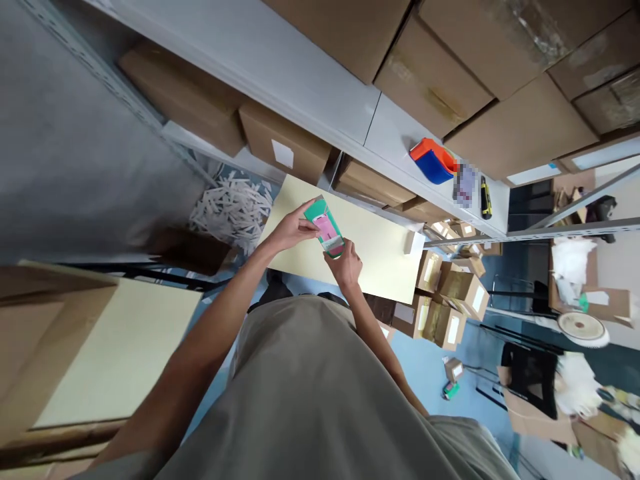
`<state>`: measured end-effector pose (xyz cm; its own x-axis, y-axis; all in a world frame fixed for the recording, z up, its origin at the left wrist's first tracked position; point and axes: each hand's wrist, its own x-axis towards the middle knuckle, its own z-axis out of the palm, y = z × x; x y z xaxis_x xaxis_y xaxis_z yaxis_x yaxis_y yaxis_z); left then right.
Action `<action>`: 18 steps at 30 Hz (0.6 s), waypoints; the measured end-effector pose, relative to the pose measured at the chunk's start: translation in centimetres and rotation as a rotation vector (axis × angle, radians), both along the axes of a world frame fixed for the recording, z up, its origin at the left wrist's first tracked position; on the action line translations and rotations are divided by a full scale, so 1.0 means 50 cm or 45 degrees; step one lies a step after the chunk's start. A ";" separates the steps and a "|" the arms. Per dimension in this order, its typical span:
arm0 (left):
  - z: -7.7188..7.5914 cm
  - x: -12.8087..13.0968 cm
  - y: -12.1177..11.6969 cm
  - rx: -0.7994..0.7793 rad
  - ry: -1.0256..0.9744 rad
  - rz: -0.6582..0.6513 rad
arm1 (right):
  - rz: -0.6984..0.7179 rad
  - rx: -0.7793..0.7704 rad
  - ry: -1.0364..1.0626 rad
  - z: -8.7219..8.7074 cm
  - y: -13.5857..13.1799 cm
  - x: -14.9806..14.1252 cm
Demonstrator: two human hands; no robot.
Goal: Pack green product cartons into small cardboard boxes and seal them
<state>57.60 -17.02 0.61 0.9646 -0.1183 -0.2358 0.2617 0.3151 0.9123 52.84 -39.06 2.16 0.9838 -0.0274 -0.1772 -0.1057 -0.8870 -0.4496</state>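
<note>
A flat green and pink printed package is held between both hands above a pale yellow tabletop. My left hand grips its left edge near the upper end, with fingers lying over the printed face. At the lower right end, my right hand is closed round the package, thumb near the front. The package is tilted, its upper end leaning left. What it contains cannot be seen. A small white box stands at the table's right end.
Above the table runs a grey shelf with large cardboard boxes, an orange and blue holder and a yellow-black utility knife. White paper strips lie heaped at the left. Open cartons crowd the floor at right.
</note>
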 end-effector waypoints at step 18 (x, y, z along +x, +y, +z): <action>-0.079 -0.086 0.073 -0.521 0.493 -0.153 | -0.616 1.514 0.417 -0.021 0.120 0.031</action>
<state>53.32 -13.38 -3.34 0.7913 -0.3777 -0.4808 0.6079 0.5698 0.5529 54.41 -33.05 1.13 0.8262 -0.0254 -0.5629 -0.5495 0.1846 -0.8148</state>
